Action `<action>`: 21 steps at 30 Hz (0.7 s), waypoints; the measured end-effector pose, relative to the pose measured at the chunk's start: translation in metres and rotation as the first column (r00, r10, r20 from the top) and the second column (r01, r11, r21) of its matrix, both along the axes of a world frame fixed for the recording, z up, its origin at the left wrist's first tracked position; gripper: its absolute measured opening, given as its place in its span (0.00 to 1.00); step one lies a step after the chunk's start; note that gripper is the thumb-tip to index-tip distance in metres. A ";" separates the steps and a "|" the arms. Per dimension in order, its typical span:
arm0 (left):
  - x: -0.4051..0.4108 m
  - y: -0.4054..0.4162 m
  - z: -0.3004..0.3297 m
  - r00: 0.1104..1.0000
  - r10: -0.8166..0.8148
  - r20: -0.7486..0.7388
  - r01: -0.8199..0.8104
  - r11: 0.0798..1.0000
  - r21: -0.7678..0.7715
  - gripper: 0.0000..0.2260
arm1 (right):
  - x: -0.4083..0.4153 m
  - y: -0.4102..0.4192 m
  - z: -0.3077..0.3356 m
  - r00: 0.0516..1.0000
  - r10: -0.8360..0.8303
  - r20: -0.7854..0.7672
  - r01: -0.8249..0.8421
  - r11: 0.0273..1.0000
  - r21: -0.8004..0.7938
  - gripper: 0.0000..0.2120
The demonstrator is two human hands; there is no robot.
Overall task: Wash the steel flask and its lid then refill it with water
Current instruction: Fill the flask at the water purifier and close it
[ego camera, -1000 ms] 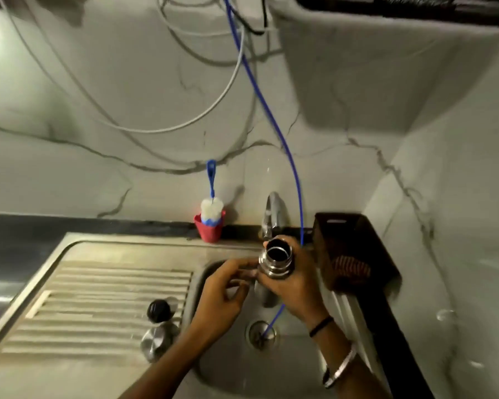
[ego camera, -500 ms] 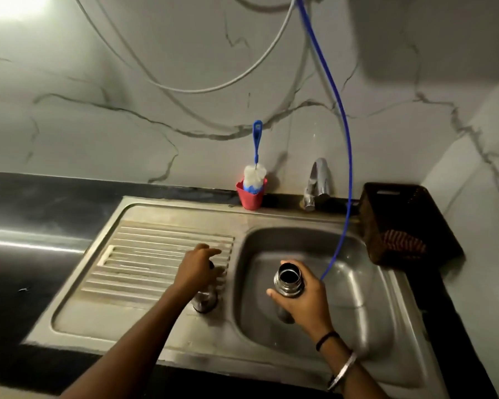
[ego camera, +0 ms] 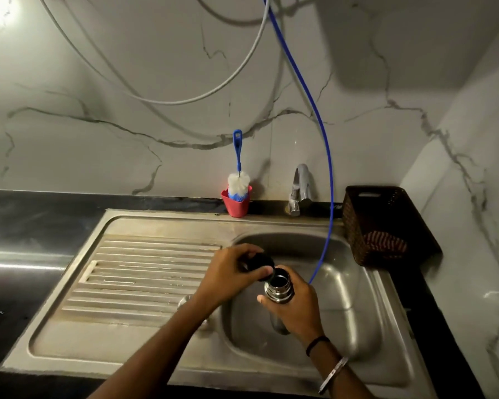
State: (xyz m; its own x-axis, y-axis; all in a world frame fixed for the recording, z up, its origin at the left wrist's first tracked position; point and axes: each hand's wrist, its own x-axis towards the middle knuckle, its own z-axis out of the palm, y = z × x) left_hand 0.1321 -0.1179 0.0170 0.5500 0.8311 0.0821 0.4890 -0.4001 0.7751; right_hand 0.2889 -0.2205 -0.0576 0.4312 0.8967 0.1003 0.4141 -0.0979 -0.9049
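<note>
Here, both hands hold flask parts at lower centre of the frame.
Right hand (ego camera: 296,308) wraps the open flask (ego camera: 278,289) over the sink (ego camera: 355,300); left hand (ego camera: 231,273) pinches the lid (ego camera: 258,262) just beside its mouth.

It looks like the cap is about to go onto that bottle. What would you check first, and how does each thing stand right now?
1. Round black lid held firmly in the left hand: ok.
2. Shiny steel flask gripped upright by the right hand, over the steel sink basin: ok.
3. Flask mouth open and unobstructed: ok.
4. Lid centred over the mouth: not ok, it sits off to the left edge.
5. Flask filled with water: cannot tell, the inside looks dark.
6. Thin blue hose clear of the flask mouth: ok, it hangs behind the right hand.
</note>
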 end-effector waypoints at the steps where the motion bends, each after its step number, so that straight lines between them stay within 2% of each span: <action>1: 0.007 -0.006 0.003 0.999 -0.037 0.000 0.037 0.999 0.028 0.21 | 0.000 0.000 0.001 1.000 0.010 0.004 -0.010 1.000 -0.010 0.28; 5: 0.021 -0.014 0.009 0.993 -0.110 -0.037 0.115 0.981 0.155 0.22 | 0.001 -0.002 -0.003 0.999 0.001 -0.049 -0.004 0.998 -0.061 0.26; 8: 0.026 -0.017 0.009 0.983 -0.150 -0.104 0.171 0.959 0.227 0.22 | 0.001 -0.001 -0.001 0.999 0.014 -0.045 -0.017 0.998 -0.065 0.28; 16: 0.026 -0.016 0.008 0.951 -0.238 -0.198 0.283 0.927 0.246 0.22 | -0.005 0.004 0.014 0.997 0.057 -0.059 -0.055 0.998 0.033 0.25; 18: 0.027 -0.014 0.012 0.940 -0.304 -0.155 0.331 0.921 0.205 0.21 | -0.006 0.005 0.015 0.995 0.055 -0.083 -0.051 0.998 0.047 0.31; 21: 0.026 -0.012 0.009 0.933 -0.358 -0.048 0.361 0.920 0.150 0.26 | -0.004 0.007 0.014 0.987 0.057 -0.152 -0.049 0.997 0.057 0.53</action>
